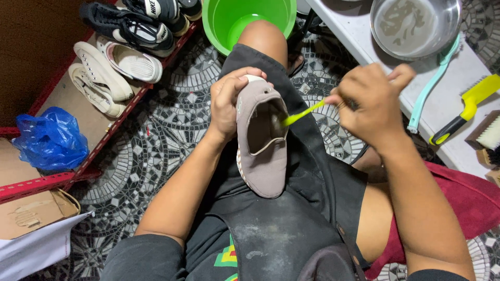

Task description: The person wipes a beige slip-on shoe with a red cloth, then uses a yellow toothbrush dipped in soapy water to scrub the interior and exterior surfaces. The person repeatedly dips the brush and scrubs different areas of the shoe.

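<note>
A grey-brown slip-on shoe (pixel 263 151) rests on my lap, its opening facing up. My left hand (pixel 232 99) grips the shoe's far end, fingers wrapped over the white toe edge. My right hand (pixel 372 101) holds a thin yellow-green brush (pixel 304 113), whose tip reaches into the shoe's opening at its right rim. A dark apron (pixel 291 229) covers my legs under the shoe.
A green plastic bucket (pixel 221 21) stands beyond my knee. A low shelf (pixel 62 99) on the left holds several shoes (pixel 112 62) and a blue plastic bag (pixel 49 138). On the right, a white surface (pixel 448 93) carries a metal bowl (pixel 414 26), a teal brush (pixel 429 86) and a yellow-handled brush (pixel 466 106).
</note>
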